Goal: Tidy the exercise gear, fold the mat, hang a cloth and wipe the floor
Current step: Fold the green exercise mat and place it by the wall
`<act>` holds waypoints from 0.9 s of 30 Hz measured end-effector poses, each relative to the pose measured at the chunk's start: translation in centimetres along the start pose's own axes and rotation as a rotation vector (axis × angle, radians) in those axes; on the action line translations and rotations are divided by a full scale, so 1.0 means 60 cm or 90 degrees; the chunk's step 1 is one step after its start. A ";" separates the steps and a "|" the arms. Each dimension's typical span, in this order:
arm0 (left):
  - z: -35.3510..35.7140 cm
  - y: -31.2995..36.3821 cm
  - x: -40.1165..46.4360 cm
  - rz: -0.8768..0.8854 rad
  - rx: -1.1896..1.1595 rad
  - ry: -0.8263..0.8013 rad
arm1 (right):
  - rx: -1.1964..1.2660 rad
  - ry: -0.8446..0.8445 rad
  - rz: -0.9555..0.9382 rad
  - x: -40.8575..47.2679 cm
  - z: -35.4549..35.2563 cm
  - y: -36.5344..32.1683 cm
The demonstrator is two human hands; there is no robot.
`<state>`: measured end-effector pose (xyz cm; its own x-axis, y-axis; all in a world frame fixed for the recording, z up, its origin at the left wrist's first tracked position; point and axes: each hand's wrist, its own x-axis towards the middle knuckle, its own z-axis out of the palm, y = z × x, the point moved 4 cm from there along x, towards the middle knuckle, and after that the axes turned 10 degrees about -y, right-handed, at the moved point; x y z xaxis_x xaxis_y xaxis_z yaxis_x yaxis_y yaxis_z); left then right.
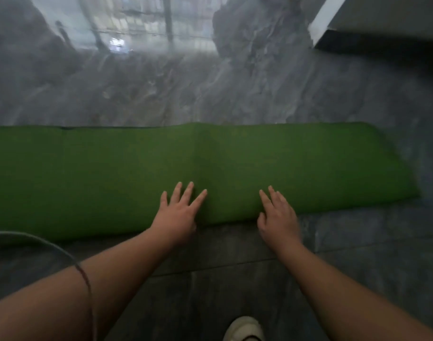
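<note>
A green exercise mat [112, 173] lies flat across the grey marble floor as a long folded strip, running from the left edge to the right. My left hand [178, 212] presses on the mat's near edge with its fingers spread and straight. About a hand's width to the right, my right hand [278, 217] lies flat on the same near edge, fingers straight. A faint crease runs across the mat between the two hands.
Glossy marble floor [210, 94] stretches beyond the mat. A white-edged piece of furniture [333, 18] stands at the far right. A thin grey cable [60, 252] curves over my left forearm. My white shoe [245, 328] shows at the bottom.
</note>
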<state>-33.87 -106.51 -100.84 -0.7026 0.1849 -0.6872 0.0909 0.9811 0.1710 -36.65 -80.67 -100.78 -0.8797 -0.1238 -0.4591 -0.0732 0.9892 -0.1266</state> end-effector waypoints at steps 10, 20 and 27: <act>-0.035 0.164 0.079 0.050 0.038 -0.043 | 0.382 0.164 0.277 -0.016 -0.015 0.210; -0.006 0.177 0.117 0.075 0.104 -0.072 | 1.183 0.422 0.502 0.039 -0.007 0.313; -0.005 0.182 0.111 0.080 0.098 -0.062 | 1.186 0.302 0.564 0.063 -0.017 0.351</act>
<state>-37.78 -94.56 -103.35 -0.6082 0.3032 -0.7336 0.2848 0.9460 0.1549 -42.00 -60.24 -104.32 -0.4536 0.5408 -0.7084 0.5039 -0.5000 -0.7043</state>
